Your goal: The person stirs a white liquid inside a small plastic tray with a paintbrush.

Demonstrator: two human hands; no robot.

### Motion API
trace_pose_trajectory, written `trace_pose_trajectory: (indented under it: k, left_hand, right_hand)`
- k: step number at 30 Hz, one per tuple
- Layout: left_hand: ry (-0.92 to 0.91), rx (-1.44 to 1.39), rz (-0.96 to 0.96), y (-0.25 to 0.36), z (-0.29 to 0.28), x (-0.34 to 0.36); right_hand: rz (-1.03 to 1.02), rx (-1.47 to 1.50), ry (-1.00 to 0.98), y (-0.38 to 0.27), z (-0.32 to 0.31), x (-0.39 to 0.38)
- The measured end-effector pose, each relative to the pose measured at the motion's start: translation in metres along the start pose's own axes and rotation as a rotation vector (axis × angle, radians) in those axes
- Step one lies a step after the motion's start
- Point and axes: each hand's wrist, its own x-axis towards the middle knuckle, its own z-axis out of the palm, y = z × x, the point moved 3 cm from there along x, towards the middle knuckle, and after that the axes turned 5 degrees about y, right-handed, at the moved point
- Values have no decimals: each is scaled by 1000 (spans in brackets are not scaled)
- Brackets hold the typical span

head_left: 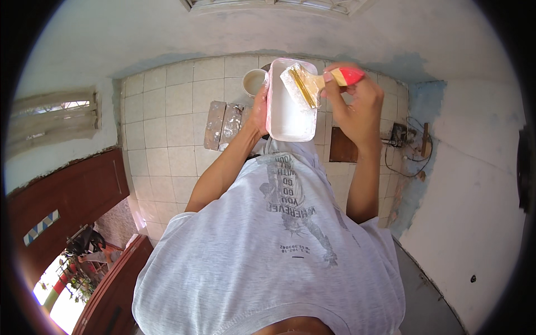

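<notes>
My left hand (260, 110) grips the left wall of a rectangular tub (294, 125), pinkish on the outside, with white paint inside. A wide paintbrush (312, 84) with a wooden handle and red end is held in my right hand (357, 106), fingers closed round the handle. White paint covers the bristles, which lie over the tub's right side; whether they touch the wall or the paint, I cannot tell. Below and left of the tub's far end stands a round pale bucket (254, 82), partly hidden by the tub.
A paint-splashed wooden bench (215, 125) stands on the tiled floor (162, 134). A brown board (343, 146) lies to the right, near tangled cables (416, 148) along the blue-patched right wall (474, 167). A brown door (67, 206) is at the left.
</notes>
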Motion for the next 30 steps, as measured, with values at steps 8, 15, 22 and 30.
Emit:
trace_pose_trajectory:
  k: [8, 15, 22, 30]
  left_hand:
    - [87, 45, 41, -10, -17, 6]
    - [69, 12, 32, -10, -15, 6]
    - [110, -1, 19, -13, -26, 8]
    - [36, -46, 27, -14, -15, 13]
  right_hand:
    - [34, -92, -23, 26, 43, -21]
    - [25, -88, 116, 23, 40, -22]
    - [74, -100, 5, 14, 32, -25]
    - [30, -67, 105, 18, 52, -26]
